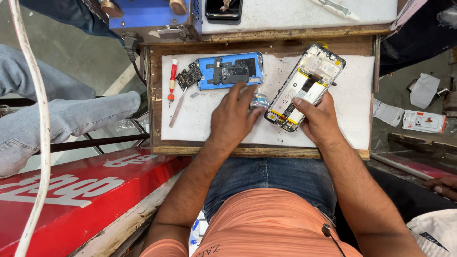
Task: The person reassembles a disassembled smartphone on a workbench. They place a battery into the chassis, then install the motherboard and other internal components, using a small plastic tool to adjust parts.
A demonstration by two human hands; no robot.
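Right hand (320, 119) clasps the opened phone (304, 86) by its near edge, thumb across the battery; phone lies tilted on the white mat (352, 95), right of centre. Left hand (234, 119) pinches a small silvery tube (259, 101). Blue back cover (230, 70), circuit board (189, 75) and red screwdriver (173, 78) lie far left. Phone: light, stiff, likely fragile; best held by frame edges.

Worktop layout, seen from my headset feed.

I see the opened phone (304, 88) lying right of centre on the mat (352, 109), under my right hand (320, 121). My left hand (234, 119) sits to its left, touching a small tube (259, 101). Far left lie the back cover (230, 70), circuit board (189, 75), screwdriver (172, 78) and tweezers (177, 110).
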